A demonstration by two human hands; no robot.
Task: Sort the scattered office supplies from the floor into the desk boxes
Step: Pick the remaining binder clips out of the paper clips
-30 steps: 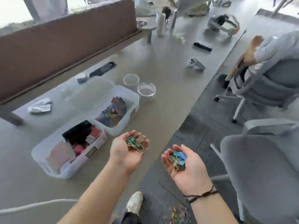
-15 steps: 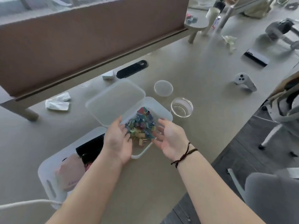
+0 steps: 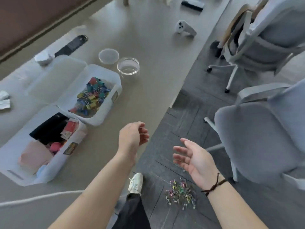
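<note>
Our left hand point(image 3: 133, 138), fingers loosely curled and empty, hangs over the desk point(image 3: 148, 47) edge; our right hand point(image 3: 194, 158), spread and empty, hovers above binder clips point(image 3: 180, 194) scattered on the floor. More fill the far box point(image 3: 118, 83).

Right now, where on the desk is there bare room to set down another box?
Bare desk lies between the jar and the controller, and in front of the clip box toward the desk edge. The left side is crowded: both boxes, the lid, crumpled paper.
</note>
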